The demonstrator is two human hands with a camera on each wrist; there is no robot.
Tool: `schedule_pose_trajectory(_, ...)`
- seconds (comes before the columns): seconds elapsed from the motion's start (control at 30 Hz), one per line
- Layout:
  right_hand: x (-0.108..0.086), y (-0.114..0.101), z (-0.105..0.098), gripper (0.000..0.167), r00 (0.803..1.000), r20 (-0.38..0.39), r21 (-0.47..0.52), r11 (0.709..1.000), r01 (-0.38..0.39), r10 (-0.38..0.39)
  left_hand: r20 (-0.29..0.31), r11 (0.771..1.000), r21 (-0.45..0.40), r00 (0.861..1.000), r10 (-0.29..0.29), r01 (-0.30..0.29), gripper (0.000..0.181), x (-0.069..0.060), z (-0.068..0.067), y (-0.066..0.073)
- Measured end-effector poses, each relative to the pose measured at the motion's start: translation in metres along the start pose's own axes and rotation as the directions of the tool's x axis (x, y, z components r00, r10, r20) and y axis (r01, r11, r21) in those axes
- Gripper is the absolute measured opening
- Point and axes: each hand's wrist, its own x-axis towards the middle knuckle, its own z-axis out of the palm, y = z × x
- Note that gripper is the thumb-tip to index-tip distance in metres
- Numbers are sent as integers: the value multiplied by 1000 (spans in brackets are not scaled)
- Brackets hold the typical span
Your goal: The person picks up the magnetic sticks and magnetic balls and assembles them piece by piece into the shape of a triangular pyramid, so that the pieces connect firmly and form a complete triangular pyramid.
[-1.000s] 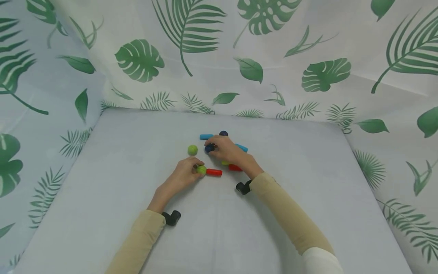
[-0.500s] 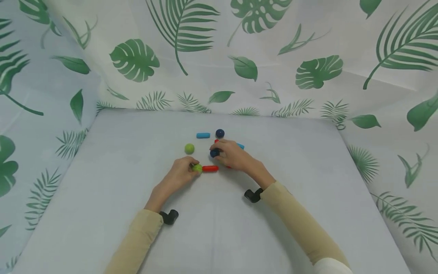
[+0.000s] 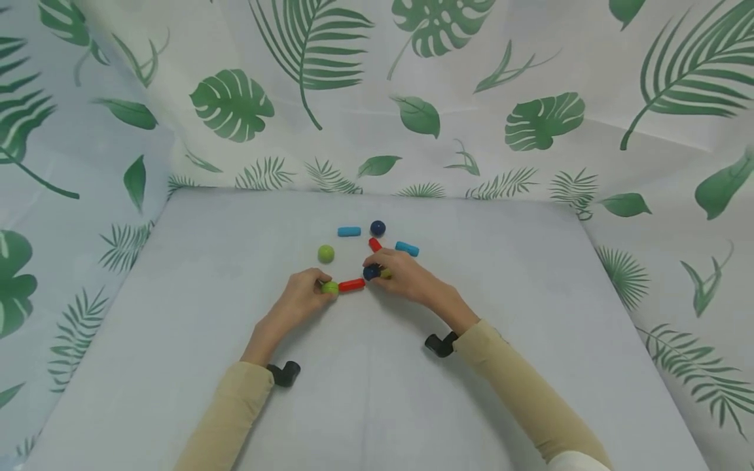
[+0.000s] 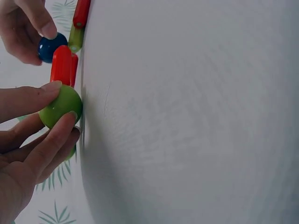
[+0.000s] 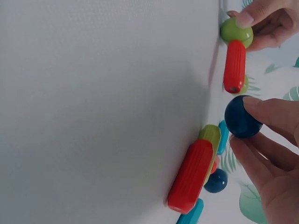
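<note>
Pinching a green ball (image 4: 64, 103), left fingers (image 4: 51, 142) lie near right fingers' (image 5: 248, 162) blue ball (image 5: 240, 119).

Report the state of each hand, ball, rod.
Left hand: pinches a green ball.
Right hand: pinches a dark blue ball.
Red rod: end against the pinched green ball.
Second green ball: unheld.
Second dark blue ball: unheld.
Left blue rod: unheld.
Right blue rod: unheld.
Yellow-green rod: unheld.
Second red rod: unheld.
Third red rod: unheld, partly hidden.
</note>
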Motion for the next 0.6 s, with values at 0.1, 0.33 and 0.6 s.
schedule_pose_trajectory(0.1, 0, -1, 3, 33, 1000, 11, -8, 1000, -4, 4, 0, 1000, -1, 1000, -12, 12, 33, 0, 0, -1)
schedule_pose_trajectory(0.33, 0, -2, 4, 30, 1000, 11, -18, 1000, -2, 2, -19, 1000, -1, 1000, -2, 2, 32, -1, 1, -3)
schedule_pose_trajectory(0.6, 0, -2, 7, 31, 999, 36, -13, 1000, -3, 4, -12, 1000, 15, 1000, -24, 24, 34, -2, -2, 0)
